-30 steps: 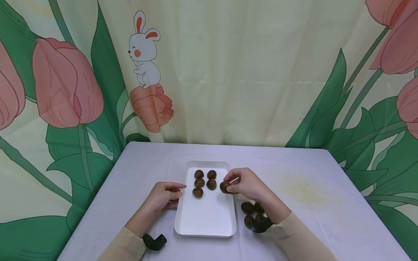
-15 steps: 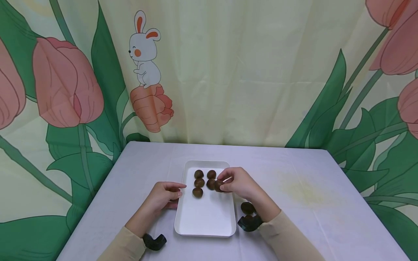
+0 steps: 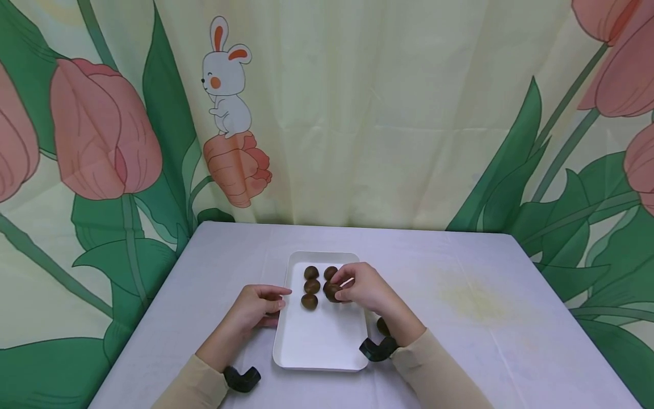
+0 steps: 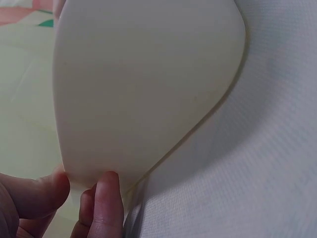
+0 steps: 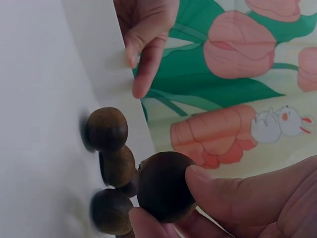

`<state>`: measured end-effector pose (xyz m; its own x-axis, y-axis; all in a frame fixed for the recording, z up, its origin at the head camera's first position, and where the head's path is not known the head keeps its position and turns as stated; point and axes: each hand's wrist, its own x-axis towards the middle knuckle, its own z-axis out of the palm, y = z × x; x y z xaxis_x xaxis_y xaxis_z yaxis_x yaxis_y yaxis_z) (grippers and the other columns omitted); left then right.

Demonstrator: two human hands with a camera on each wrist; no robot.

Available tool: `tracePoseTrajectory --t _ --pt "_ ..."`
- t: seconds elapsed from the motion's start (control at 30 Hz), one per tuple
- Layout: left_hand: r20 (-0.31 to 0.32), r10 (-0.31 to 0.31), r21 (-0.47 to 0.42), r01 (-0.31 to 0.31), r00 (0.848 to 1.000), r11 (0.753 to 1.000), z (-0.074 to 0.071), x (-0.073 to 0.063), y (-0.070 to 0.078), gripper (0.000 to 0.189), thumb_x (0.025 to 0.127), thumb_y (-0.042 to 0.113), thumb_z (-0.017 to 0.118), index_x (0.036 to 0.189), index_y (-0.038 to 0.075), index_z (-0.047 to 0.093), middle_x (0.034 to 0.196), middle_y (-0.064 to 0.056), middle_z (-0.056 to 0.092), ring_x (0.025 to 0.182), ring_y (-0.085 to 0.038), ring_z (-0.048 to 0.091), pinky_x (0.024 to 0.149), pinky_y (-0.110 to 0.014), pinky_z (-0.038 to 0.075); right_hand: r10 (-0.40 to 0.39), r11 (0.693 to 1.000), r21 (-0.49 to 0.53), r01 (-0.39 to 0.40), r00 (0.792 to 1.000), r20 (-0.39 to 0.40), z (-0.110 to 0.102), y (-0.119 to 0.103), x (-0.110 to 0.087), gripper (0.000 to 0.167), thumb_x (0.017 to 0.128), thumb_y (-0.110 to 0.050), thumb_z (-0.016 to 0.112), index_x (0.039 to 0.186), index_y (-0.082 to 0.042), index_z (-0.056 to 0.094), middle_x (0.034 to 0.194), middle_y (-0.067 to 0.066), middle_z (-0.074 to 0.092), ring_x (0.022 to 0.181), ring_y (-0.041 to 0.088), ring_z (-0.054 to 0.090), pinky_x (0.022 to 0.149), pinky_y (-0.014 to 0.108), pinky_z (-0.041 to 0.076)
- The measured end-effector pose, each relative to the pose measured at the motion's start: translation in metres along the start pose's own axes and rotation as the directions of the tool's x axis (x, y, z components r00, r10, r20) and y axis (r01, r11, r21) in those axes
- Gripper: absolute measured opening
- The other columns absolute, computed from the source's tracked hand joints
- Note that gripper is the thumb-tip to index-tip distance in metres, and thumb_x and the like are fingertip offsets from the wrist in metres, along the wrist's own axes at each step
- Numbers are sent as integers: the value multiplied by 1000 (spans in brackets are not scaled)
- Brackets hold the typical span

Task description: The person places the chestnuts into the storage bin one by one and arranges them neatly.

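Right hand (image 3: 364, 284) pinching a chestnut (image 5: 164, 188), left hand (image 3: 254, 305) touching the tray (image 3: 322, 347), fingers (image 3: 276, 290) parted: lower gently without bumping other chestnuts (image 5: 108, 130).

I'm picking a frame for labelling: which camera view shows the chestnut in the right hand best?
The right wrist view: the held chestnut looks large there, pinched by the right hand. The head view shows it small, partly covered by the hand; the left wrist view doesn't show it.
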<state>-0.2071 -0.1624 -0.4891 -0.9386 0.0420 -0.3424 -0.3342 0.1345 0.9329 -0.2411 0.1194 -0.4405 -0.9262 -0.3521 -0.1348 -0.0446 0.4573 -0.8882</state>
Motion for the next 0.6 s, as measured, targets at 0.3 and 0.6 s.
tracePoseTrajectory --t 0.3,0.6 --pt "6 1 1 -1 1000 1000 -1 1 0 29 95 -3 76 124 3 80 111 -17 76 82 -20 76 67 -39 69 -4 993 -115 4 1000 3 7 0 4 23 82 6 81 97 -10 79 96 1 77 77 13 72 67 27 58" --pt "20 8 -11 -7 1000 1000 -1 0 1 32 94 -2 78 126 1 78 111 -17 76 83 -19 76 67 -40 69 -45 965 -259 45 999 9 14 -2 7 23 78 4 84 95 -11 79 91 -1 77 76 11 66 66 25 54"
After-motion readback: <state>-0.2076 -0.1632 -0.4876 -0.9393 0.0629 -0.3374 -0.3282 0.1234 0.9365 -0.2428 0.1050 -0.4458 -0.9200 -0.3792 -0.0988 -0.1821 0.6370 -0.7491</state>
